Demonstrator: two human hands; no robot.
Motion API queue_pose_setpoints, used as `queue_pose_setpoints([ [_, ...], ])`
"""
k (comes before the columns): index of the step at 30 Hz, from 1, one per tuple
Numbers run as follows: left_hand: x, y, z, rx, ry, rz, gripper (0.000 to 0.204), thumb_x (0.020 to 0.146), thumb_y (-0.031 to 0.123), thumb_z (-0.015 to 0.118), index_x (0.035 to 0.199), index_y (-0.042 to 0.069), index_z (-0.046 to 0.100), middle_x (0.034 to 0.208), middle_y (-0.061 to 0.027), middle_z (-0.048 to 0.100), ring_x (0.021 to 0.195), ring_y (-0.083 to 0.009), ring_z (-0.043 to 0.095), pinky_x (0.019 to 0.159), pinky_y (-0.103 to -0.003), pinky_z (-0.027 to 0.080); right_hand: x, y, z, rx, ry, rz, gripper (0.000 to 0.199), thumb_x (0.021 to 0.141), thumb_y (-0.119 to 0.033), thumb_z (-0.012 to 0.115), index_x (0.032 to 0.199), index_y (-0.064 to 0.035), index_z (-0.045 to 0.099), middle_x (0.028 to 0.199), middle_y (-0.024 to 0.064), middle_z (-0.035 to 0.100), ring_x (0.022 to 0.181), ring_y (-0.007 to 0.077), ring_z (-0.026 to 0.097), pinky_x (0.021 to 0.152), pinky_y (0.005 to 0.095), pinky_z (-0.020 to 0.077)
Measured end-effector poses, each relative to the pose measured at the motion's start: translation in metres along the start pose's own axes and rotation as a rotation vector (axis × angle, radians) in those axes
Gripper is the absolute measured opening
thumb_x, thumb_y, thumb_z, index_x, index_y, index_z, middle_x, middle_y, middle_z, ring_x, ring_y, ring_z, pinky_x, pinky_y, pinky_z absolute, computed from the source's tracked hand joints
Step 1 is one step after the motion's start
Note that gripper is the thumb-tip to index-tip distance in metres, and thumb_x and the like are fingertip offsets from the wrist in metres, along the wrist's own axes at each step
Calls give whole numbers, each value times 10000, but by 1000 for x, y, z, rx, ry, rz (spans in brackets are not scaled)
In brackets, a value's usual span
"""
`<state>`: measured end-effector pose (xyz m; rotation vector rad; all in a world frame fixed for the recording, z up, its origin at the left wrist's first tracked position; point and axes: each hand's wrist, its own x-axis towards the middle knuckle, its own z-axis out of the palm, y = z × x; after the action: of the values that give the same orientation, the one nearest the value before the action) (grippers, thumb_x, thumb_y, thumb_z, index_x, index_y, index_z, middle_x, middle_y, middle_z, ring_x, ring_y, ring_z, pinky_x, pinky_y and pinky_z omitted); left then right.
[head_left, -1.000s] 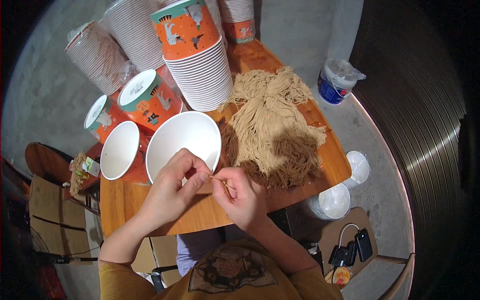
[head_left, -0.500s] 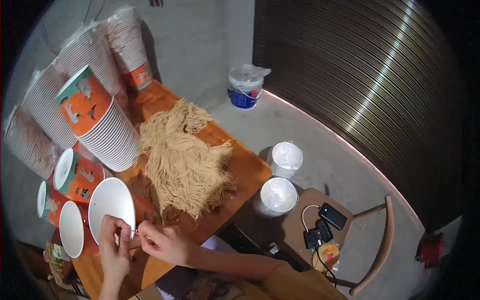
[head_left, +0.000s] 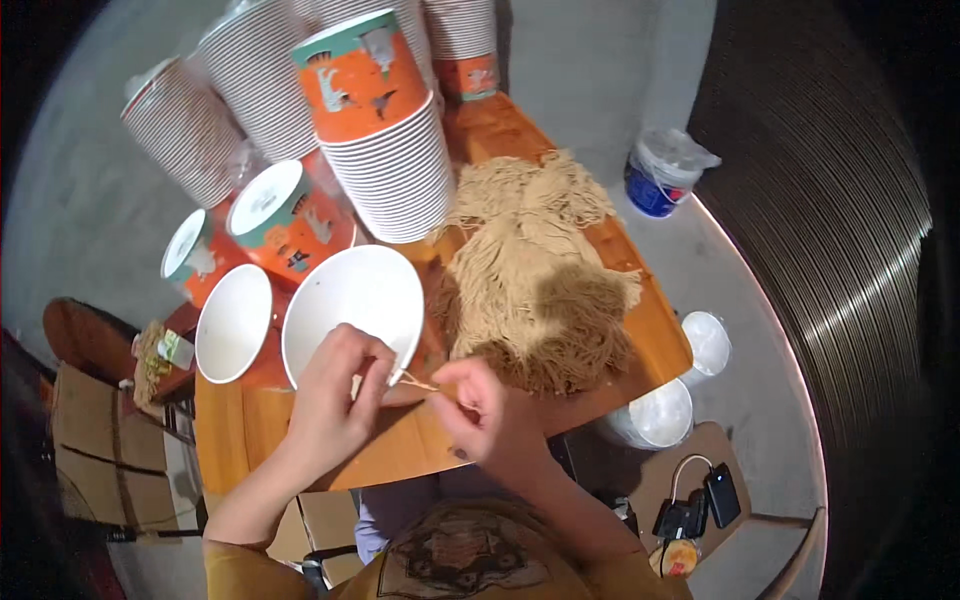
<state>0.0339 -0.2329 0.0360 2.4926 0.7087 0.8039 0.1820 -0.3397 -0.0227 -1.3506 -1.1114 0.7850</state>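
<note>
Over the near side of the wooden table, my left hand (head_left: 338,402) pinches one end of a thin tan strand (head_left: 415,381) at the rim of a large white paper bowl (head_left: 352,295). My right hand (head_left: 482,412) is closed at the strand's other end, a short way to the right. The strand runs between the two hands. A big heap of tan, string-like strands (head_left: 510,245) lies on the table beyond my right hand; whether they are noodles or yarn I cannot tell. Part of the heap is in shadow.
Left of the bowl stands another white bowl (head_left: 234,325). Behind are two overturned orange-and-green paper tubs (head_left: 290,225) and a tall tub stack (head_left: 385,165). Right of the wooden table (head_left: 250,430) are white buckets (head_left: 660,412), a chair (head_left: 715,460) with a power bank (head_left: 721,495), and a blue-white bucket (head_left: 660,185).
The view has swung, so the table and tubs sit further right. My hands have drawn slightly apart, with more of the strand showing between them.
</note>
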Motion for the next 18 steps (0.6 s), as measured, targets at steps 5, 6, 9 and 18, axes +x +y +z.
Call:
queue_pose_setpoints([
  [5, -4, -1, -1, -15, -9, -7, 125, 847, 8, 629, 942, 12, 548, 847, -127, 551, 734, -281, 579, 648, -342, 462, 0, 8, 8, -29, 29, -90, 88, 895, -21, 601, 965, -10, 549, 629, -37, 493, 553, 9, 432, 480, 210, 337],
  [6, -4, -1, 0, -29, -15, 0, 161, 831, 25, 652, 956, 22, 552, 859, -127, 561, 739, -281, 593, 648, -342, 472, 0, 8, 9, 13, 51, -102, 74, 897, -17, 596, 953, -7, 548, 631, -40, 499, 557, 6, 439, 481, 206, 339],
  [9, 1, 8, -2, 22, -58, 131, 257, 789, 68, 702, 1007, 46, 568, 866, -118, 576, 752, -286, 604, 652, -354, 489, 3, 18, 13, 39, 104, -187, 90, 890, 0, 602, 958, -12, 544, 628, -37, 512, 556, 1, 448, 477, 203, 345],
  [18, -7, 7, -2, 214, -123, 219, 280, 768, 77, 719, 1039, 86, 650, 789, -62, 499, 681, -219, 582, 567, -339, 485, -2, 5, 16, -46, 157, -248, 169, 858, -15, 654, 992, -33, 551, 566, -25, 446, 482, 34, 417, 440, 230, 328],
])
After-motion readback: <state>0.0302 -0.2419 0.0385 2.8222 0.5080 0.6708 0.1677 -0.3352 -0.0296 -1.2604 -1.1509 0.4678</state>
